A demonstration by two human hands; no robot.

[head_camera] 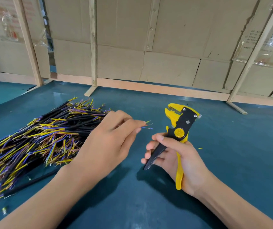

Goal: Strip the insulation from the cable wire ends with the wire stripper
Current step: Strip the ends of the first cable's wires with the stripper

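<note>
My left hand (111,142) pinches a cable whose thin wire ends (147,125), yellow-green, brown and blue, stick out past the fingertips toward the right. The rest of that cable is hidden under the hand. My right hand (173,156) grips the yellow and black wire stripper (180,128) by its handles, jaws pointing up and away. The jaws sit a short way right of the wire ends, not touching them. A large pile of black cables (38,139) with coloured wire ends lies on the left of the table.
The work surface is a dark teal table (231,162). A wooden frame with cardboard panels (165,55) walls off the far edge. Small bits of cut insulation (200,148) lie on the table right of the stripper, and a single black cable (31,182) lies near the pile.
</note>
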